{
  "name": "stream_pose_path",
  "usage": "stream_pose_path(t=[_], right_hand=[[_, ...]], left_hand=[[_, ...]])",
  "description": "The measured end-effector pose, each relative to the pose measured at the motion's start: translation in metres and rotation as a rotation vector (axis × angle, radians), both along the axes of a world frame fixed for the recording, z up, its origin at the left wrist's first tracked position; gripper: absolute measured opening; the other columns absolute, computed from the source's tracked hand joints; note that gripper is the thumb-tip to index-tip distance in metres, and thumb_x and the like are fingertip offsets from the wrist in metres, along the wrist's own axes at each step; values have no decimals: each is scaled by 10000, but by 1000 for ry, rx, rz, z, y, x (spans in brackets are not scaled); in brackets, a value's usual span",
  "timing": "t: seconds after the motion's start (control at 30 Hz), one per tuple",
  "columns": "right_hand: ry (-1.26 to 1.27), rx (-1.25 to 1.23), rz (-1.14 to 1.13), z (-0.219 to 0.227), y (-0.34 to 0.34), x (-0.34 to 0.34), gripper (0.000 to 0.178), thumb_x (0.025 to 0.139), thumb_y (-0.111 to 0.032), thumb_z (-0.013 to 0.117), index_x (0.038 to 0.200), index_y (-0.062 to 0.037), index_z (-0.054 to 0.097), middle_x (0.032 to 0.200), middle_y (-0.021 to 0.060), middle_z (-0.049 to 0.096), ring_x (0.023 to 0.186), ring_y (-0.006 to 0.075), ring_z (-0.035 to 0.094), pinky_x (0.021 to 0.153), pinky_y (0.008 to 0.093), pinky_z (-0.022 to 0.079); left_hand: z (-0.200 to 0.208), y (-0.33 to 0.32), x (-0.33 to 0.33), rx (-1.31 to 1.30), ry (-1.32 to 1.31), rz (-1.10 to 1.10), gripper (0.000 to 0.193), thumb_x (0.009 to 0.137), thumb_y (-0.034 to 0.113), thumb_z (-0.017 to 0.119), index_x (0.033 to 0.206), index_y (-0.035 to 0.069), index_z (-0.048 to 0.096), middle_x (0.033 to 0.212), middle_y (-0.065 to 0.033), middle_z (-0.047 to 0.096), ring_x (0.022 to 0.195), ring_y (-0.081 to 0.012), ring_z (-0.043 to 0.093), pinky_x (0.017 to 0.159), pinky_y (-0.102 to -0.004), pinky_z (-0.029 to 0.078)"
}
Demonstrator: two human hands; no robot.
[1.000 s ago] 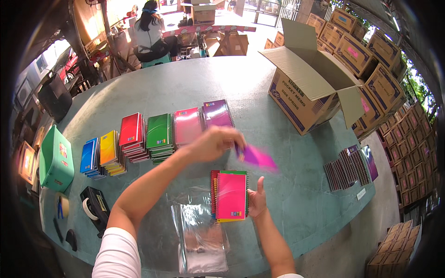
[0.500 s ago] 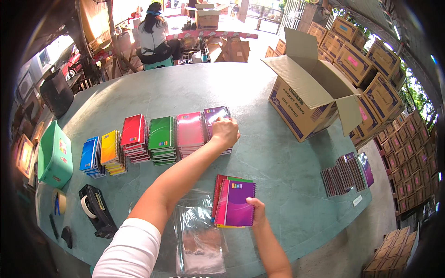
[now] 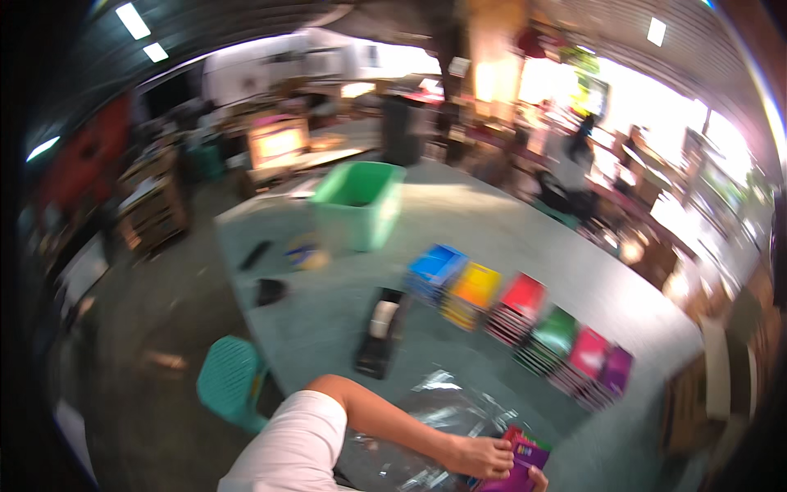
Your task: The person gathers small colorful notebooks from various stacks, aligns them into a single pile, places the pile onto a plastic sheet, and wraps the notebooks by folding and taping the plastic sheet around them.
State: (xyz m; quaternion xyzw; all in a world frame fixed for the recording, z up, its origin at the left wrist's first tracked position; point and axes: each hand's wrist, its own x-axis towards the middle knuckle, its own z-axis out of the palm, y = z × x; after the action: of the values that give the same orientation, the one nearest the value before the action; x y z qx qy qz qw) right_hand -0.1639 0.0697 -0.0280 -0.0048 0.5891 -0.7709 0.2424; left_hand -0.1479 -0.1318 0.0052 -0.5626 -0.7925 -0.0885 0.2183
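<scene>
Dark floor (image 3: 160, 299); green stool (image 3: 228, 379) beside grey-green table (image 3: 307, 332); ceiling lights (image 3: 133, 20) glowing overhead.

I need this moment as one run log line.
left hand: on purple-topped rectangular notebook bundle; right hand: at bundle's right edge; nearby: clear plastic film

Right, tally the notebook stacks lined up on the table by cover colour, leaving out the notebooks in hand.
Blue stack: 1
Yellow stack: 1
Red stack: 1
Green stack: 1
Pink stack: 1
Purple stack: 1
Total: 6 stacks
</scene>
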Motion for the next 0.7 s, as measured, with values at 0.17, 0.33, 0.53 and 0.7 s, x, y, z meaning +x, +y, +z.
stream_pose_path(t=[0.17,0.33,0.53,0.7], right_hand=[[278,199,205,20,-106,13,813,724,-583,570,1303,-36,408,1200,157,533,1085,320,529,965,460,404],[445,226,224,22,-143,34,733,733,-472,605,1312,-65,412,1212,158,532,1063,343,539,949,459,417],[553,201,185,22,-156,63,667,744,-339,647,1323,-100,416,1227,159,530,1036,370,552,930,459,433],[749,83,-26,6,-131,66,642,754,-228,682,1331,-129,420,1239,160,529,1013,392,562,914,458,446]], left_hand=[[-12,-61,59,245,102,320,449,708,259,675,1119,126,553,1157,-62,557,1111,-266,507,942,-440,381],[21,-90,106,827,-886,425,481,691,174,720,1126,89,534,1033,-98,540,974,-247,533,836,-365,452],[-89,-85,115,1526,-1119,278,920,581,218,864,1333,74,355,1128,-79,474,1018,-178,487,848,-326,449],[-28,-97,109,1270,-1032,243,740,603,346,790,1199,31,487,1138,-153,533,1046,-296,526,972,-353,370]])
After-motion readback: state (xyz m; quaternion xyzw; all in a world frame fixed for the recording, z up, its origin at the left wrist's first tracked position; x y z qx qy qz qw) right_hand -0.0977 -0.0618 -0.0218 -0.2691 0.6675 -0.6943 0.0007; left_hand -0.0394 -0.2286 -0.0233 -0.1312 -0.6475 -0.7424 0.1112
